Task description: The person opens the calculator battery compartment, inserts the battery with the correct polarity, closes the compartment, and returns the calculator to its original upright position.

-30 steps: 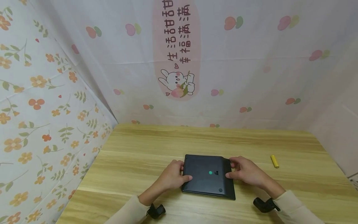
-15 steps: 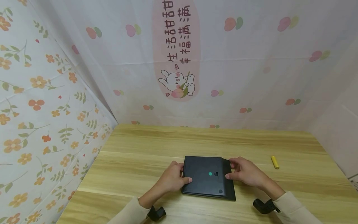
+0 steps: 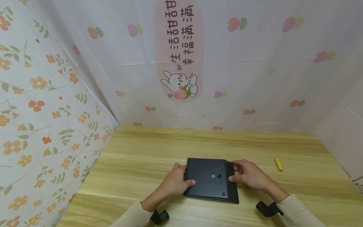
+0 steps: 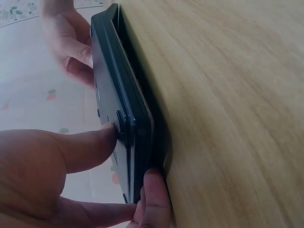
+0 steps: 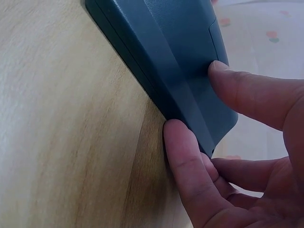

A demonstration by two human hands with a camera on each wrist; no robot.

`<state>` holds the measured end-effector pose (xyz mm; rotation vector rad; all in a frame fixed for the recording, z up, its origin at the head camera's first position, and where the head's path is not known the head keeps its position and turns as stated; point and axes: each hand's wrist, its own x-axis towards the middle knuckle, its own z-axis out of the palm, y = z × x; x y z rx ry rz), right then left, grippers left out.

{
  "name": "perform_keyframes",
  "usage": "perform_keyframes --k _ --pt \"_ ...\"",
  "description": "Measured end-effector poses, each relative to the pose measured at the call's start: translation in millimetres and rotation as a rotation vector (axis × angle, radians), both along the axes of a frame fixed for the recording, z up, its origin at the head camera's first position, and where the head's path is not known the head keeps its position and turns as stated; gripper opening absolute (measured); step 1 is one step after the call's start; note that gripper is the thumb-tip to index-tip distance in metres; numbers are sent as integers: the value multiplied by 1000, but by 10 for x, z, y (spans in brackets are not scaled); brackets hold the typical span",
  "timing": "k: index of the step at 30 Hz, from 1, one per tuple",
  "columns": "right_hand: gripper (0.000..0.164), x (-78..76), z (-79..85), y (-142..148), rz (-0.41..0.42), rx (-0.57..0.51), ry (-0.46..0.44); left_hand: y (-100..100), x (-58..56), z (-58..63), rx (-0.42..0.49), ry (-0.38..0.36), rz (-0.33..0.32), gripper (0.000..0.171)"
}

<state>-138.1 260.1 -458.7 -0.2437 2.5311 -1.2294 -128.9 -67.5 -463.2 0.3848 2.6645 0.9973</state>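
Note:
A black desk calculator (image 3: 205, 186) is turned face down between my hands, its back showing a green round sticker (image 3: 213, 176), a small latch (image 3: 219, 176) and a round foot (image 3: 223, 194). My left hand (image 3: 177, 179) grips its left edge, thumb on the back and fingers underneath. At the raised right end, my right hand (image 3: 249, 175) holds the edge the same way. In the left wrist view, the left thumb presses beside a round foot (image 4: 122, 127), and a dark gap shows under the casing. The calculator's keys and screen are hidden below.
A yellow battery (image 3: 279, 164) lies on the wooden table (image 3: 141, 148) to the right of my right hand. Behind the table hangs a printed curtain (image 3: 255, 78), with a flowered one (image 3: 42, 126) along the left. Black camera mounts (image 3: 266, 209) sit at both wrists.
Over the last second, both hands keep their hold on the calculator, which stays almost still. The battery stays where it was.

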Motion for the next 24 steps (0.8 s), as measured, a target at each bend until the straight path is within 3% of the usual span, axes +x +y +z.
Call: perform_keyframes --k 10,24 --pt "81 -9 4 -4 0 9 -6 22 4 44 -31 8 -2 77" --pt "79 -5 -8 -17 -14 27 -6 6 8 29 -7 -6 -2 77"
